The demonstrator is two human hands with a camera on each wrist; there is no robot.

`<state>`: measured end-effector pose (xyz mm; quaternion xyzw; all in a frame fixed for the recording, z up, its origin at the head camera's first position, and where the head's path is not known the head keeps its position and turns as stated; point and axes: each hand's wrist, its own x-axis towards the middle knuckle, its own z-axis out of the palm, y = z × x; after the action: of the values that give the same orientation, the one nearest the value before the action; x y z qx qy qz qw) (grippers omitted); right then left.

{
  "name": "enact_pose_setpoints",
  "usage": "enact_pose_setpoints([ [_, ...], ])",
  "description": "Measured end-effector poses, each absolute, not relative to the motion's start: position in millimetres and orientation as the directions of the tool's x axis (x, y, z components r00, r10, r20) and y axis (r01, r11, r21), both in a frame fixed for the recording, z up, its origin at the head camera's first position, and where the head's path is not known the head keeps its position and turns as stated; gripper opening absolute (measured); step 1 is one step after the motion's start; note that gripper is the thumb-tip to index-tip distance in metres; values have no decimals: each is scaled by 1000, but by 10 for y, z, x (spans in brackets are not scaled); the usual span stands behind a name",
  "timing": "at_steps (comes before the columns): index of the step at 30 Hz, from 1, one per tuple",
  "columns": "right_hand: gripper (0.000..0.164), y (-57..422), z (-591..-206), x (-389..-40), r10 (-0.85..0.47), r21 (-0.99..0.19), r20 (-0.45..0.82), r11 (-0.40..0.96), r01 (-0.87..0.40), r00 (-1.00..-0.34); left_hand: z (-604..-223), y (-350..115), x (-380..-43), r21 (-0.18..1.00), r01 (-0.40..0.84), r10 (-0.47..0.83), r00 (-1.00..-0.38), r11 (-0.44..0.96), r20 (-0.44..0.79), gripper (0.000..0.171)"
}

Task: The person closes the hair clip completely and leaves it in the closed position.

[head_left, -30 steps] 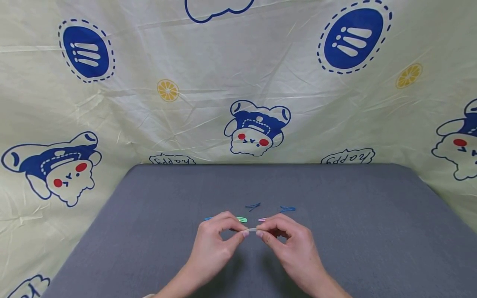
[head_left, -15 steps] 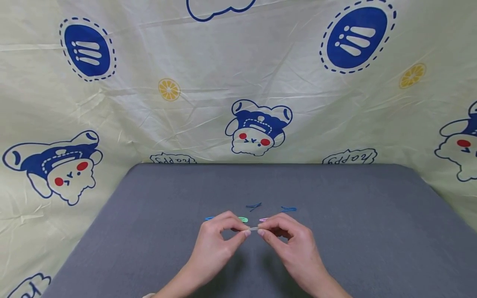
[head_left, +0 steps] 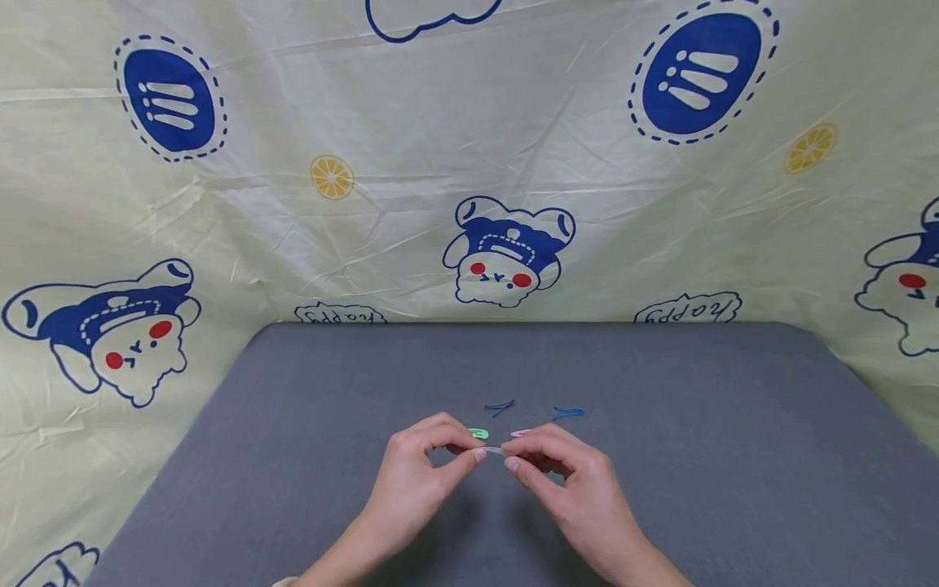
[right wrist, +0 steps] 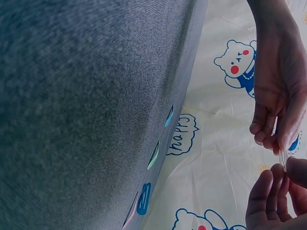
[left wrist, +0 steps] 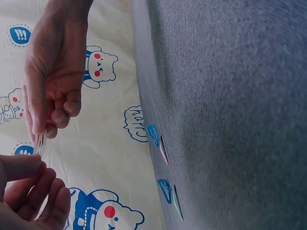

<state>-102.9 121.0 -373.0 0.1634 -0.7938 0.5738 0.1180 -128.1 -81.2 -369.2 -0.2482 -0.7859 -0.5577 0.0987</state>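
A small whitish hair clip [head_left: 495, 450] is held up above the grey table, stretched level between both hands. My left hand [head_left: 416, 473] pinches one end with thumb and forefinger. The other end sits between the thumb and fingers of my right hand [head_left: 575, 481]. In the left wrist view, slim parallel bars of the clip [left wrist: 40, 143] show between the fingertips. Just behind the hands, a green snap hair clip [head_left: 479, 433] and a pink one [head_left: 519, 433] lie partly hidden. Farther back are two blue hair clips [head_left: 500, 407], spread in a narrow V.
The grey cloth-covered table [head_left: 293, 456] runs back to a pale printed curtain [head_left: 411, 122] with bears and blue ovals. A light blue hair clip [right wrist: 169, 116] on the table shows in the right wrist view.
My left hand has shifted slightly left, and more of the whitish clip shows between the hands. The light blue clip behind it is now hidden in the head view.
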Motion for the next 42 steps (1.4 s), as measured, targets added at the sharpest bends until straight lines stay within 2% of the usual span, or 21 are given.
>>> enact_pose_setpoints([
  [5,13,1218,-3734,-1037,-142,-896,347,241,-372,-927,-3687,-834,-1290,816,518,285,-847,256,448,3],
  [11,15,1219,-3728,-1058,-153,-931,274,204,-302,-949,-3691,-851,-1296,794,554,286,-826,249,486,11],
  [14,16,1209,-3734,-1077,-172,-940,254,190,-285,-952,-3705,-873,-1297,800,542,282,-834,256,474,17],
  [20,18,1177,-3746,-1126,-216,-960,163,190,-205,-963,-3748,-944,-1296,811,512,274,-853,283,444,10],
  [25,18,1135,-3772,-1165,-232,-969,110,192,-157,-966,-3787,-1000,-1296,813,503,262,-860,295,437,20],
  [35,16,1053,-3865,-1268,-290,-953,165,199,-228,-943,-3882,-1115,-1315,832,459,242,-885,311,398,22],
  [42,17,994,-3896,-1393,-368,-973,123,140,-186,-922,-3931,-1208,-1373,831,458,244,-885,315,395,14],
])
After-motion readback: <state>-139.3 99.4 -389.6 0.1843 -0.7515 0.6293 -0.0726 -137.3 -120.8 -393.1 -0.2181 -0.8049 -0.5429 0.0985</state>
